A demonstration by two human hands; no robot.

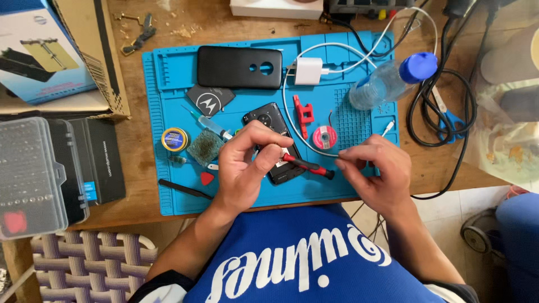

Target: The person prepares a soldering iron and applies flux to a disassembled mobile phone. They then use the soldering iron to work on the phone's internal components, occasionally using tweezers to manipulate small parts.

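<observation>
A blue mat (168,191) covered most of a wooden table (140,146), with pale floor tiles and a woven chair seat (90,258) showing past the table's near edge. At the mat's centre lay an opened phone (275,143), partly hidden by a person's left hand (247,165), whose fingers were closed around a red-and-black screwdriver (306,165) lying across the phone's lower end. The right hand (373,171), just right of the phone, had thumb and fingertips pinched together near the screwdriver's tip; what they held was too small to tell. Beyond the phone lay a black back cover (238,67) and a white charger (307,70), its cable (292,120) looping round the phone's right side. A red clip (304,115) and a small red reel (324,136) sat right of the phone, a plastic bottle (387,81) with a blue cap farther right. Left of the phone were a syringe (210,124), a round tin (174,139), a green pad (205,148) and a red pick (207,178). Off the mat, left, stood a clear bit case (33,174) and a cardboard box (90,50).
</observation>
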